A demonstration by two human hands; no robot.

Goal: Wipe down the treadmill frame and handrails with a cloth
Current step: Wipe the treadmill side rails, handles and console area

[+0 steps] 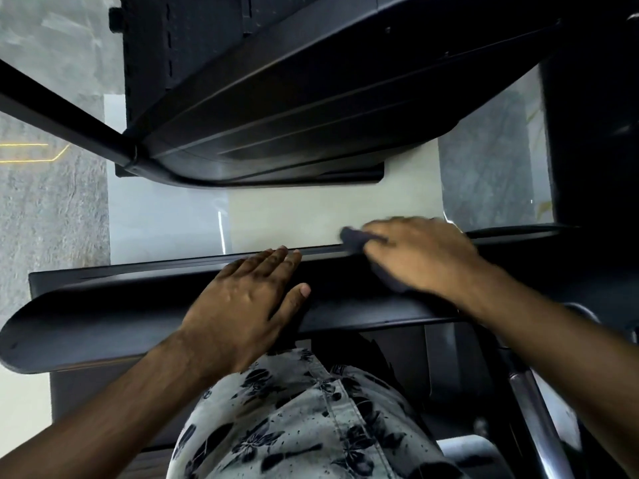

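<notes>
At the far left of the frame there is grey floor (52, 219) with a thin yellow line (31, 150) on it, and a black bar (62, 112) goes diagonally from the upper left edge down to the big black machine body (294, 98) that fills the upper middle. Lower, a wide black panel of the treadmill frame (103, 312) goes across the picture from the left edge toward the right. The left hand (249, 299) lies flat on this panel, a little left of the centre. Its grip is fully open, the fingers are straight and close together, the tips reach the far edge of the panel, and it holds nothing. Below it, in the bottom centre, is a light shirt (311, 420) with dark flowers. Right of the centre, the dark cloth (354, 236) sits on the far edge of the same panel, and the pale floor is behind it. The right hand (422, 254) is on top of the cloth. The grip is closed over the cloth with bent fingers and holds it against the edge. This hand is blurred, so the single fingers are not sharp. At the lower right, a shiny metal tube (532, 409) stands near the right forearm.
</notes>
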